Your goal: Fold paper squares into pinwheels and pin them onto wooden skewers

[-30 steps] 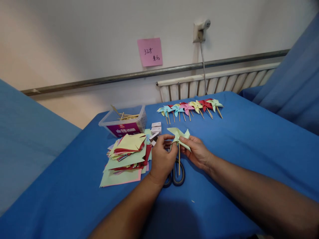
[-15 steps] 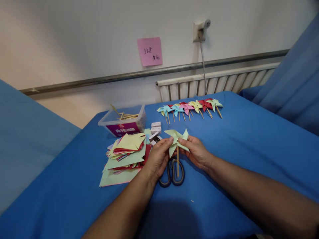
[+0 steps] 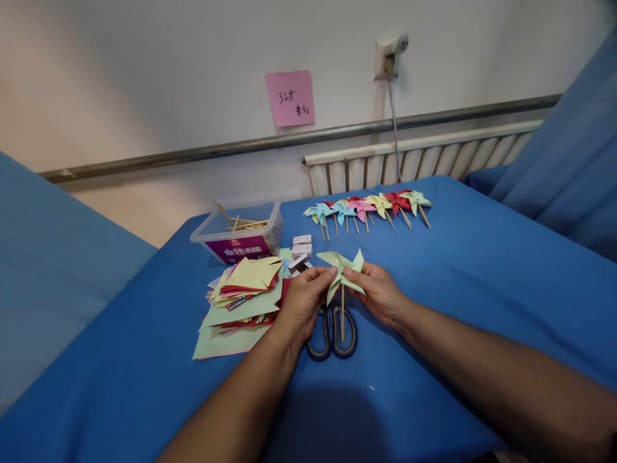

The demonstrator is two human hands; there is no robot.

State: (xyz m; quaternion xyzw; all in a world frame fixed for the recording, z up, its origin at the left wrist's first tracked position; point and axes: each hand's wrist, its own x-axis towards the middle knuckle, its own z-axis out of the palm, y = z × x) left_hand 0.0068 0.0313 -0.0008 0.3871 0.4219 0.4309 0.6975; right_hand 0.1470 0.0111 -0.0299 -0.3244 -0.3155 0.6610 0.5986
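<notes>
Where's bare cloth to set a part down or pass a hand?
Widest: blue cloth between the right forearm and the pinwheel row, running on rightward. Another patch: left of the paper stack. Crowded: left of centre, with plastic tub, paper stack and small white boxes close together; also where scissors lie below the held pinwheel.

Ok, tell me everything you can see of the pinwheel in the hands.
The pale green pinwheel looks like folded paper, with pointed blades spread around its center. A thin, wooden-looking stick extends from it toward the wearer. The left hand pinches its left side; the right hand holds its right side, thumb near the center. The stick overlaps the dark scissor handles in view; whether they touch is unclear.
</notes>
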